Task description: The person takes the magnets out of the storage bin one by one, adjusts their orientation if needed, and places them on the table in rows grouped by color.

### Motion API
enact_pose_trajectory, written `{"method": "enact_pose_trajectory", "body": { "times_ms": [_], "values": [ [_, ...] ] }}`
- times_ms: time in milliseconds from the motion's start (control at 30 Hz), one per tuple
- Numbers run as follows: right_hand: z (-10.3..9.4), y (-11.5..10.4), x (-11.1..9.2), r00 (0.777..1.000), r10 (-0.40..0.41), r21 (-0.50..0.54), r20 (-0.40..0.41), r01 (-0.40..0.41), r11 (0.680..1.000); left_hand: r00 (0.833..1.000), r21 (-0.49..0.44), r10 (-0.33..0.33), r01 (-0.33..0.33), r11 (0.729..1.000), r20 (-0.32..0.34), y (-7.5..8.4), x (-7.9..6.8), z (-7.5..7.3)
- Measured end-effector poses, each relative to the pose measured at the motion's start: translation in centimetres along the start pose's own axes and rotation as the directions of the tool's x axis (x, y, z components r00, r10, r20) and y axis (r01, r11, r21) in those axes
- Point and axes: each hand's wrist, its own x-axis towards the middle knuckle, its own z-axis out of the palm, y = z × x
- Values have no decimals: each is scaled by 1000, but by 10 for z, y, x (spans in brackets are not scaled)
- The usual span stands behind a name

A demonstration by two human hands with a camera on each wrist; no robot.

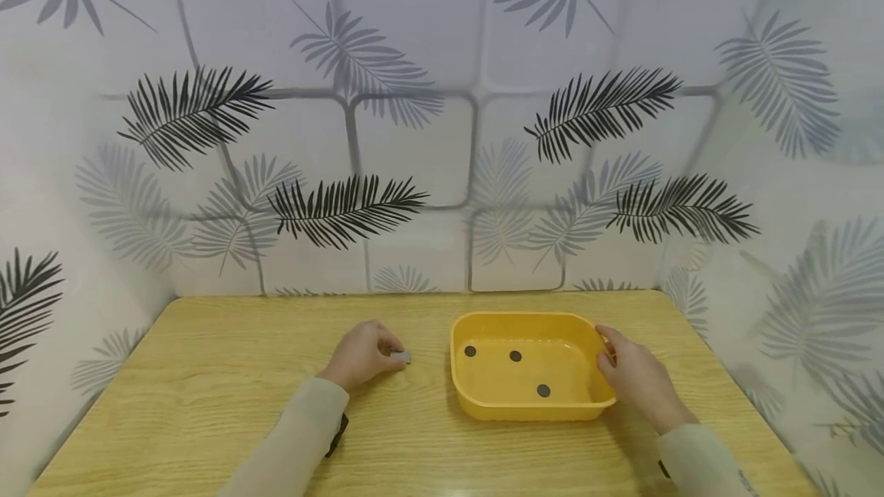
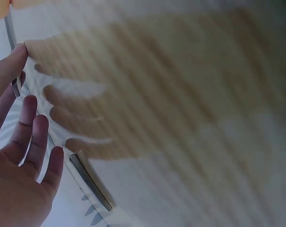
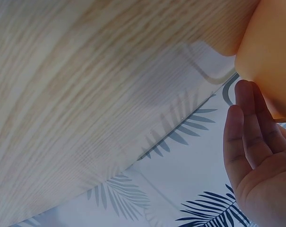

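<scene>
In the head view my left hand (image 1: 364, 355) pinches a small flat grey piece (image 1: 400, 357) between thumb and forefinger, just above or at the table. The left wrist view shows the remaining fingers spread and a metallic edge (image 2: 15, 88) of the piece by the thumb. To the right stands a yellow plastic basin (image 1: 532, 411) with three dark round spots (image 1: 515, 357) on its floor. My right hand (image 1: 638, 378) holds the basin's right rim, thumb at the inner side. Its fingers (image 3: 247, 101) lie along the outer wall in the right wrist view.
A slim silver bar (image 2: 91, 183) shows beyond the little finger in the left wrist view; I cannot make it out in the head view. The wood-grain table (image 1: 228, 374) meets a leaf-patterned covering (image 1: 414, 251) at the back and sides.
</scene>
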Motion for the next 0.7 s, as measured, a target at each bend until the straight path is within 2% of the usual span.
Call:
{"method": "enact_pose_trajectory", "body": {
  "times_ms": [700],
  "values": [
    [0, 0, 1, 1000, 17, 4, 23, -17, 1000, 999, 27, 2, -3, 1000, 52, 1, 2, -1]
  ]
}}
